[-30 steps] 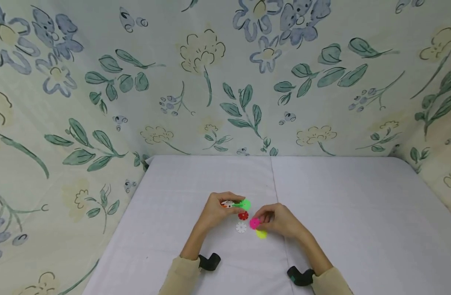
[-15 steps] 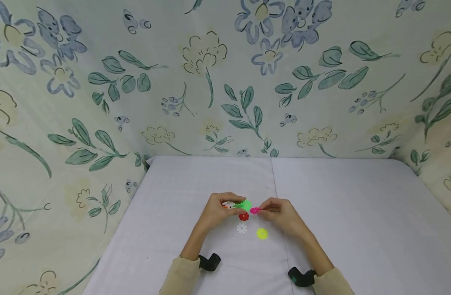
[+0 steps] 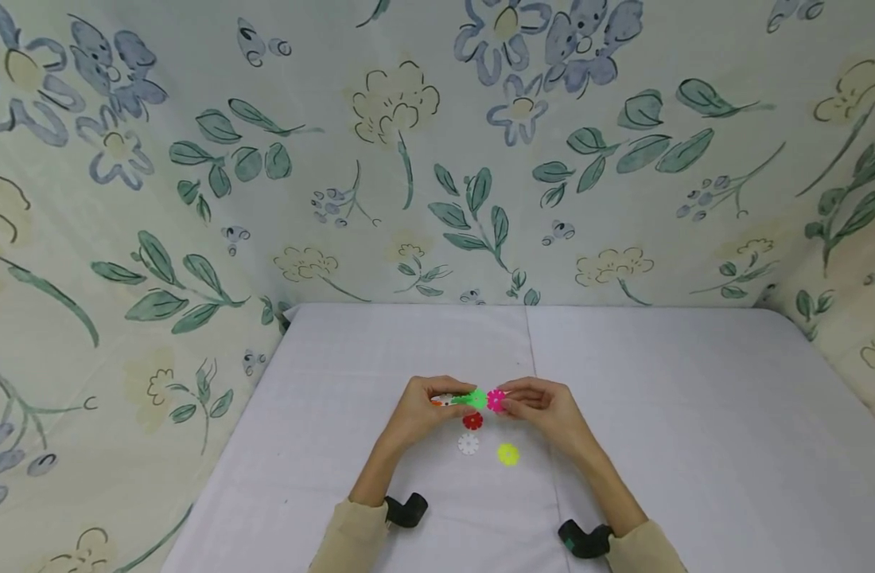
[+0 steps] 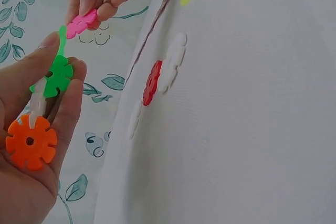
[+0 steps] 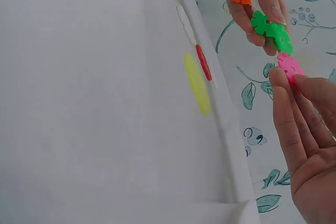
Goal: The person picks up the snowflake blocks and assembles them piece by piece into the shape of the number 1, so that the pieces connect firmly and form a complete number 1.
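Observation:
In the head view my left hand (image 3: 413,412) holds a small chain of linked plastic snowflake discs. The left wrist view shows its orange disc (image 4: 21,148), a white disc (image 4: 38,100) seen edge-on and a green disc (image 4: 62,80). A second green disc (image 5: 284,41) sits at the chain's end in the right wrist view. Between thumb and fingers, my right hand (image 3: 554,410) pinches a pink disc (image 3: 495,399). Its edge meets the end green disc; whether their slots interlock I cannot tell.
On the white-covered table (image 3: 659,398) below the hands lie a red disc (image 3: 472,421), a white loose disc (image 3: 468,444) and a yellow disc (image 3: 508,454). A floral cloth (image 3: 437,159) rises behind the table and along its sides.
My right hand has lifted the pink disc from near the yellow one, up and left to the green disc, and turned it from edge-on to face-on. The left hand has barely moved.

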`<state>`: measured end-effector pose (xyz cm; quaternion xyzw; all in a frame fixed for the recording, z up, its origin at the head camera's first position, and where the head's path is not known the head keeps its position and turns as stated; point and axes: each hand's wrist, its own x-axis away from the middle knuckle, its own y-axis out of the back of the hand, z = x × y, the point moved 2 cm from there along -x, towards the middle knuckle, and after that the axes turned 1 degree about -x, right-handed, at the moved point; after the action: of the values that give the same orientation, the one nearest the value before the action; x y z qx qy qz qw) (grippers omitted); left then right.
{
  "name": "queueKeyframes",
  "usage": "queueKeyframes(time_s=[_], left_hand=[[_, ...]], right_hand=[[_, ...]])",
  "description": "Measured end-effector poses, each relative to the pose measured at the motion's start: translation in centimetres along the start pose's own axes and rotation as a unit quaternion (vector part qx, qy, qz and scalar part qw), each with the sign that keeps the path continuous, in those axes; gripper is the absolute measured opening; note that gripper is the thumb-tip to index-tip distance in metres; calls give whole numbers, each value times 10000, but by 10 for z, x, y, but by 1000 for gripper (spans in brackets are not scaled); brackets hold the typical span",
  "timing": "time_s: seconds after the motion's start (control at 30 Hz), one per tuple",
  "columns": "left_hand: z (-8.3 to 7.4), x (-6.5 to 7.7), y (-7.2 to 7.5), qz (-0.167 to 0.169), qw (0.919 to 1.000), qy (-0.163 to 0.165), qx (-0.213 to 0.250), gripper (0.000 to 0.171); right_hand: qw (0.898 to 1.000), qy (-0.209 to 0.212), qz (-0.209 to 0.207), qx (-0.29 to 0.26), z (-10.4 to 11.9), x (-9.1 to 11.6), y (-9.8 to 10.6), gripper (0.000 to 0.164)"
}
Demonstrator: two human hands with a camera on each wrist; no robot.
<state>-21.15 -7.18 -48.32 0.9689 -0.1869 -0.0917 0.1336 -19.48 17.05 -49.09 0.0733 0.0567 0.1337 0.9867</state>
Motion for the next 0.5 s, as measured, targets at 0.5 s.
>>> queueKeyframes(time_s=[0.5], left_hand=[[3,0,-1,67,9999,8,-95,24]], right_hand=[[9987,494,81,134,5,4,-1,25]])
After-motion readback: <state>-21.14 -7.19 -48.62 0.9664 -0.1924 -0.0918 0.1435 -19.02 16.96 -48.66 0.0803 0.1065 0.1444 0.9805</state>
